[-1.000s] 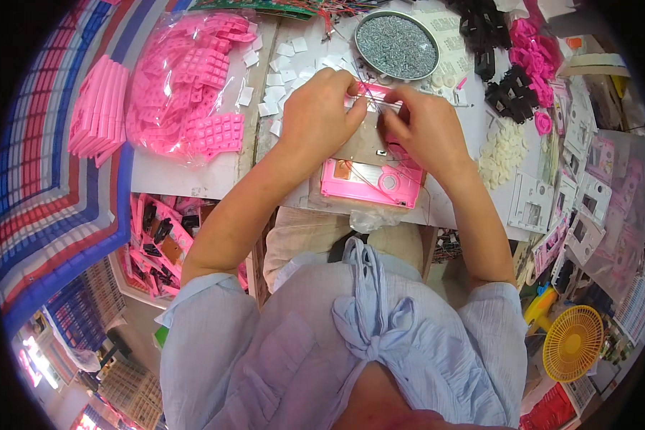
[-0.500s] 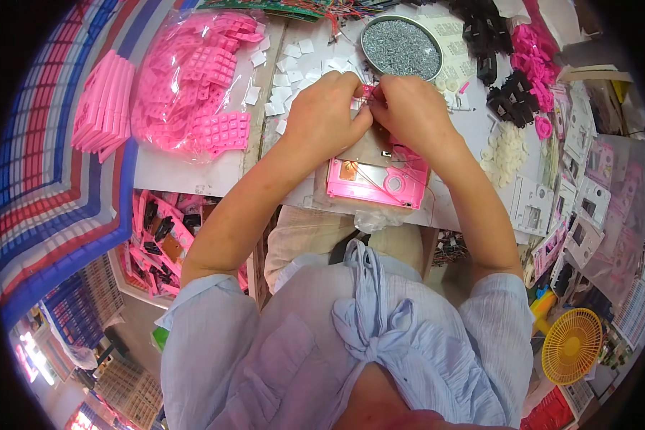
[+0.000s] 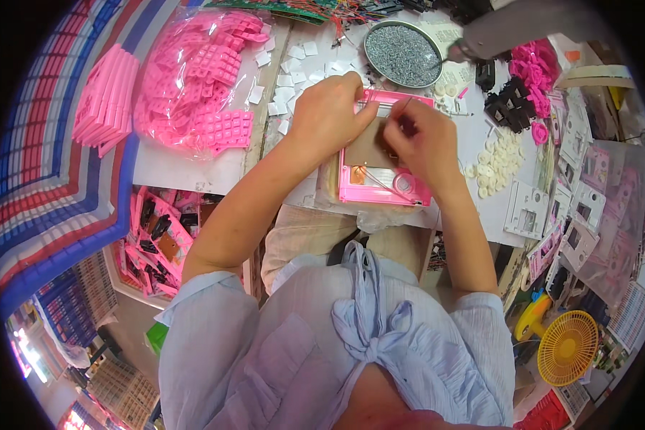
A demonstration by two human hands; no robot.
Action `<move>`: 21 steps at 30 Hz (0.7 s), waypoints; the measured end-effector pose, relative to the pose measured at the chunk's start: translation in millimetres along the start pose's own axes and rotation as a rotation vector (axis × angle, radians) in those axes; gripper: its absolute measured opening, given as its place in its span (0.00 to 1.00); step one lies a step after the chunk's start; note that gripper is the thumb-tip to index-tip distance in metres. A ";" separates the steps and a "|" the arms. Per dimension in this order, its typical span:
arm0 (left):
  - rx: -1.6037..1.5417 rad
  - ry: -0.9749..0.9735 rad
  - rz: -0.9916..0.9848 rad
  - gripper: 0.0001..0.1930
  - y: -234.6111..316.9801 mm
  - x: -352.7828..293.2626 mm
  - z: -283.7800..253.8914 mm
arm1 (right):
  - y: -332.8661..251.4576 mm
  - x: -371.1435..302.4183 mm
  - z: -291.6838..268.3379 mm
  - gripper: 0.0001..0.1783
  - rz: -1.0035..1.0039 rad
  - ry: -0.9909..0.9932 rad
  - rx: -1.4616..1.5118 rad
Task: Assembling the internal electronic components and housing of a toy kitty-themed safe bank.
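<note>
In front of me lies a pink plastic case (image 3: 347,193) with a brown circuit board (image 3: 365,150), thin wires and a round white part in it. My left hand (image 3: 330,115) is at its far left corner, thumb and fingers closed on the edge beside thin wires. Over the case's right side, my right hand (image 3: 428,143) has its fingers curled together in a pinch. What they hold, if anything, is too small and shadowed to make out. A round tin of small grey metal pieces (image 3: 403,54) stands just beyond my hands.
A blurred grey elongated tool (image 3: 530,30) juts in at upper right. Pink keypads in a clear bag (image 3: 201,79) and stacked pink panels (image 3: 106,100) lie left. White round parts (image 3: 491,165), black parts (image 3: 510,104) and white panels (image 3: 529,208) sit right. White squares (image 3: 283,93) lie scattered.
My hands have parted. The right has drawn back and to the right, over the case, uncovering its far part. The grey tool has come into view at upper right.
</note>
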State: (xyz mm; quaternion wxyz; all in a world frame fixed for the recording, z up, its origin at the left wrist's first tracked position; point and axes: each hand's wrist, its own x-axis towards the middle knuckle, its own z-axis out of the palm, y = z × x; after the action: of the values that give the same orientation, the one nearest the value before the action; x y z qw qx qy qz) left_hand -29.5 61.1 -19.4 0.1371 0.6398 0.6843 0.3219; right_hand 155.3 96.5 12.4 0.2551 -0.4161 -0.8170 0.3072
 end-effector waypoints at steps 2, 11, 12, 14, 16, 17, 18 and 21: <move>-0.085 -0.057 -0.030 0.19 -2.6 0.8 -9.1 | 1.3 1.4 -1.6 0.07 -0.261 -0.063 -0.140; -0.127 0.150 0.247 0.08 -4.3 14.5 -5.9 | -2.5 7.0 -29.6 0.18 -0.499 -0.478 -0.172; -0.096 0.138 0.233 0.07 -5.8 12.6 -8.6 | -0.9 5.5 -31.7 0.19 -0.497 -0.491 -0.162; -0.035 0.109 0.206 0.05 -8.0 7.2 -15.9 | 3.0 2.6 -30.2 0.22 -0.509 -0.468 -0.159; 0.014 0.125 0.238 0.05 -5.6 8.9 -17.9 | 7.1 -0.9 -26.0 0.23 -0.543 -0.399 -0.177; 0.040 0.134 0.253 0.05 -4.6 8.9 -18.7 | 6.5 -1.3 -24.9 0.24 -0.540 -0.396 -0.188; 0.104 0.135 0.266 0.05 -4.3 10.5 -16.1 | 5.4 -1.5 -23.4 0.25 -0.537 -0.393 -0.200; 0.244 0.115 0.271 0.05 1.1 19.4 -6.9 | 3.2 -3.4 -20.3 0.25 -0.551 -0.355 -0.231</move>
State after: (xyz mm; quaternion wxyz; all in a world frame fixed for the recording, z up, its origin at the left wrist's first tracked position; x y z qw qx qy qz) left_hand -35.6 77.9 -9.1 -0.0255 0.7185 0.6324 0.2884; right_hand 172.4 101.0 23.4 0.1337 -0.1463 -0.9595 0.1999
